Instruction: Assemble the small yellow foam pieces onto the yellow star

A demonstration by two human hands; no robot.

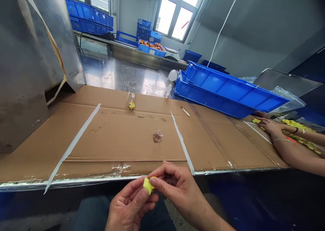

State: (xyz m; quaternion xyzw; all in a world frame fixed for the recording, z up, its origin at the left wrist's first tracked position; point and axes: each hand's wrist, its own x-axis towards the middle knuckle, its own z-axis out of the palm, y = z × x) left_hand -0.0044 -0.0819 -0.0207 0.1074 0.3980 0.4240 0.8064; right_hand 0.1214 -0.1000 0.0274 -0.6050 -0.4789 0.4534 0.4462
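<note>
Just off the table's front edge, a small yellow piece [147,186] is pinched between my two hands. My left hand [133,202] grips it from the left with thumb and fingers. From the right, my right hand [175,187] closes on it, thumb and index finger at its upper side. On the cardboard sheet [122,136] ahead lies a small yellow star-shaped piece [131,105] near the back. A small clear round cup [157,136] sits at the middle, and a thin white-bladed tool [185,111] lies right of it, farther back.
Blue crates [228,88] stand at the back right, near a small bottle [168,90]. Another person's hands [271,127] work over yellow pieces [299,126] at the far right. A metal housing [33,65] rises at the left. White tape strips [73,146] cross the cardboard.
</note>
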